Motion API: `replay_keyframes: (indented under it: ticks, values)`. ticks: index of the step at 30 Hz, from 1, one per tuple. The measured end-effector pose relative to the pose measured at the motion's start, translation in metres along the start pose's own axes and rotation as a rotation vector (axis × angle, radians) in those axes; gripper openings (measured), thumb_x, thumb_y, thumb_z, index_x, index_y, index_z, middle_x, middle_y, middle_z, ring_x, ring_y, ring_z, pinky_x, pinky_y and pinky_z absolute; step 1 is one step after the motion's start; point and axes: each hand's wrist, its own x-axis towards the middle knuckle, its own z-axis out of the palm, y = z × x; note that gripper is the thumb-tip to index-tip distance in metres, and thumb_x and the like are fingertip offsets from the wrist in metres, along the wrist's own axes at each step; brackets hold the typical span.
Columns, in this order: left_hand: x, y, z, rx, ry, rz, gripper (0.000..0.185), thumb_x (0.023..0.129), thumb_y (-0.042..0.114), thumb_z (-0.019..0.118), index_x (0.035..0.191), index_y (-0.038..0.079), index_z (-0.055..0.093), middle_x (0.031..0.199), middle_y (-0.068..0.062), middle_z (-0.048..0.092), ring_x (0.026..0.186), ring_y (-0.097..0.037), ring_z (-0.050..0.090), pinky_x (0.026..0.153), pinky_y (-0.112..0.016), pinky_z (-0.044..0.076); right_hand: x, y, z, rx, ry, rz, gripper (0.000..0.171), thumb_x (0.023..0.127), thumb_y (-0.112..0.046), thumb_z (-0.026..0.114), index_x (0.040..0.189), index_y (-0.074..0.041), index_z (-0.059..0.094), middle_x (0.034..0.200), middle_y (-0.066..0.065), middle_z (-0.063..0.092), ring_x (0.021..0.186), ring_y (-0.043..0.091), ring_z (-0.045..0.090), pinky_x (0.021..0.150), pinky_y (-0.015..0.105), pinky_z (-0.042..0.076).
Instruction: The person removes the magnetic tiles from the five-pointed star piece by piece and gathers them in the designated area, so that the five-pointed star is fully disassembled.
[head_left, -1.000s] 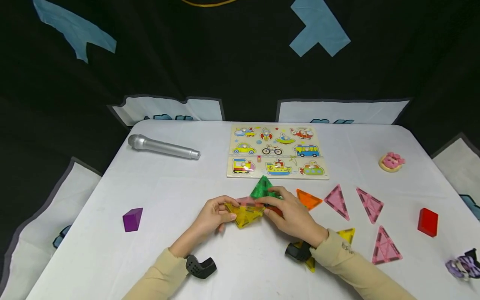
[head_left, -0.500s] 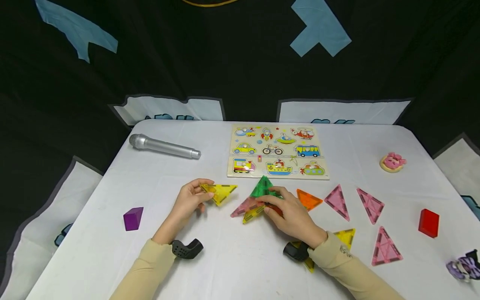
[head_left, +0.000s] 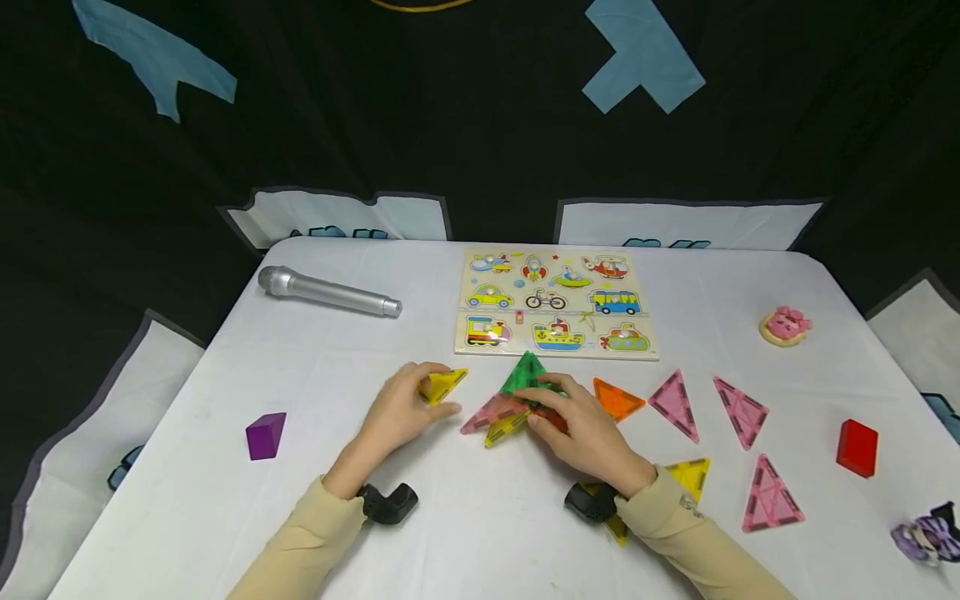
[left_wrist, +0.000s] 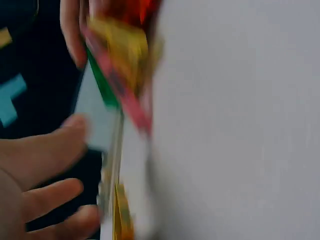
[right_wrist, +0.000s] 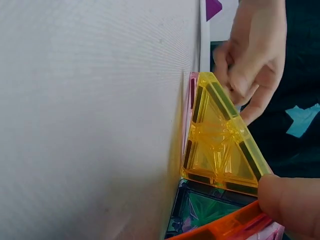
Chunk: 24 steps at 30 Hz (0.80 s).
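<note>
Creased beige cloth covers the left sleeve (head_left: 306, 546) and the right sleeve (head_left: 708, 537), the latter with a small dark marking (head_left: 688, 502) I can't read from here. The left camera (head_left: 390, 508) is black and elbow-shaped; the right camera (head_left: 591, 503) is black too.

I can't read any words or numbers here. There is tiny dark writing (head_left: 688, 502) on my right sleeve (head_left: 720, 546), nearer to me than the puzzle board (head_left: 570, 311) and off to its right, but it is too small and bent to read. Past the board, white patches (head_left: 405, 217) on the black cloth (head_left: 487, 125) have blue marks (head_left: 326, 233) with dark edges. Some are behind the board to its left, and some are behind its right corner. They look a bit like cut-off letters, but I can't tell which ones.
</note>
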Motion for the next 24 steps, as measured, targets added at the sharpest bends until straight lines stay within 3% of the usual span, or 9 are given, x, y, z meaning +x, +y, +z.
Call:
replay_keyframes:
  ticks: [2, 4, 6, 9, 13, 16, 19, 24]
  values:
    - [-0.002, 0.009, 0.006, 0.039, -0.125, 0.047, 0.054, 0.069, 0.027, 0.079, 0.117, 0.01, 0.059, 0.074, -0.001, 0.051, 0.064, -0.015, 0.045, 0.057, -0.03, 0.038, 0.0, 0.001, 0.0, 0.011, 0.001, 0.003, 0.034, 0.087, -0.024, 0.062, 0.121, -0.022, 0.059, 0.125, 0.01, 0.047, 0.107, 0.028, 0.047, 0.085, 0.047, 0.041]
    - [-0.003, 0.016, 0.011, 0.07, -0.204, 0.08, 0.052, 0.07, 0.027, 0.078, 0.116, 0.011, 0.06, 0.069, 0.003, 0.05, 0.06, -0.01, 0.043, 0.054, -0.026, 0.037, 0.0, 0.001, 0.0, 0.02, 0.007, 0.0, 0.035, 0.086, -0.023, 0.062, 0.121, -0.021, 0.059, 0.124, 0.01, 0.048, 0.107, 0.028, 0.047, 0.085, 0.047, 0.041]
    - [-0.004, 0.018, 0.016, 0.1, -0.221, 0.106, 0.044, 0.071, 0.024, 0.077, 0.111, 0.012, 0.064, 0.067, 0.006, 0.049, 0.058, -0.008, 0.042, 0.053, -0.025, 0.036, 0.0, 0.001, 0.002, 0.023, 0.011, -0.001, 0.035, 0.086, -0.023, 0.062, 0.121, -0.021, 0.059, 0.124, 0.01, 0.048, 0.108, 0.027, 0.048, 0.086, 0.046, 0.041]
    - [-0.007, 0.017, 0.018, 0.073, -0.181, 0.112, 0.031, 0.073, 0.016, 0.075, 0.103, 0.012, 0.068, 0.065, 0.008, 0.051, 0.056, -0.007, 0.043, 0.052, -0.024, 0.036, 0.0, 0.001, 0.003, 0.036, 0.013, 0.002, 0.034, 0.086, -0.023, 0.062, 0.12, -0.021, 0.059, 0.124, 0.009, 0.048, 0.108, 0.027, 0.048, 0.087, 0.046, 0.04]
    - [-0.01, 0.01, 0.017, -0.104, -0.121, 0.079, 0.022, 0.078, 0.013, 0.07, 0.1, 0.011, 0.07, 0.078, 0.002, 0.064, 0.063, -0.006, 0.051, 0.057, -0.023, 0.042, 0.0, 0.001, 0.004, 0.068, 0.021, 0.007, 0.033, 0.086, -0.021, 0.062, 0.119, -0.02, 0.06, 0.124, 0.009, 0.049, 0.11, 0.027, 0.047, 0.088, 0.046, 0.039]
    - [-0.009, 0.002, 0.018, -0.299, -0.127, 0.032, 0.022, 0.081, 0.014, 0.068, 0.102, 0.008, 0.07, 0.089, -0.003, 0.068, 0.061, -0.007, 0.051, 0.054, -0.022, 0.041, 0.0, 0.001, 0.003, 0.082, 0.026, 0.002, 0.032, 0.086, -0.021, 0.062, 0.118, -0.019, 0.06, 0.124, 0.009, 0.049, 0.11, 0.026, 0.047, 0.089, 0.046, 0.039]
    - [-0.008, -0.004, 0.018, -0.438, -0.173, -0.027, 0.025, 0.081, 0.015, 0.068, 0.103, 0.005, 0.069, 0.084, -0.007, 0.069, 0.052, -0.009, 0.047, 0.046, -0.02, 0.036, 0.0, 0.0, 0.002, 0.085, 0.023, 0.0, 0.032, 0.086, -0.021, 0.062, 0.118, -0.02, 0.06, 0.124, 0.008, 0.049, 0.111, 0.025, 0.047, 0.09, 0.045, 0.039]
    - [-0.01, 0.001, 0.009, -0.516, -0.222, -0.081, 0.025, 0.083, 0.007, 0.064, 0.105, -0.003, 0.066, 0.081, -0.016, 0.067, 0.051, -0.016, 0.046, 0.044, -0.02, 0.036, 0.0, 0.0, 0.004, 0.085, 0.024, -0.002, 0.032, 0.086, -0.022, 0.062, 0.118, -0.021, 0.06, 0.125, 0.006, 0.049, 0.112, 0.023, 0.047, 0.09, 0.045, 0.038]
